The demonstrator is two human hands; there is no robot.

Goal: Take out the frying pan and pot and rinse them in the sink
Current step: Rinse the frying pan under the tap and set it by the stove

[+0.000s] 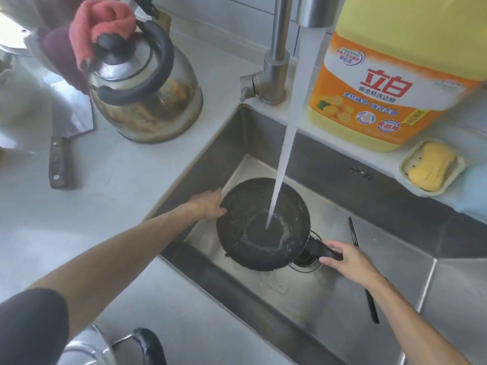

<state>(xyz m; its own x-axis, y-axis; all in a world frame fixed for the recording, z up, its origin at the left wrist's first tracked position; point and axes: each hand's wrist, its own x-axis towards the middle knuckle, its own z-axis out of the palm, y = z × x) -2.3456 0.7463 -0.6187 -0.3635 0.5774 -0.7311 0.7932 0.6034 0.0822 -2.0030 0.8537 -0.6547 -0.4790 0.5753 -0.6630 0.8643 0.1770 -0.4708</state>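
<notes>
**Frying pan under running water in the sink**

The black frying pan [262, 223] sat low inside the steel sink [342, 293], over the drain, tilted slightly toward the person. A stream of water [290, 122] fell from the faucet [276, 61] and struck the pan's inner floor, where a ring of foam spread around the impact. The right hand [347, 262] was clenched around the pan's dark handle. The left hand [208, 205] gripped the far-left rim, fingers curled over the edge. A thin dark utensil [362, 264] lay in the sink, partly hidden beneath the right forearm. On the bench [110, 180] stood a stained kettle [147, 93] with a pink cloth [102, 25] draped over its lid, and a cleaver [63, 143] lay just beside it. Behind the sink stood a yellow detergent bottle [390, 83] and a soap dish [432, 167].
</notes>
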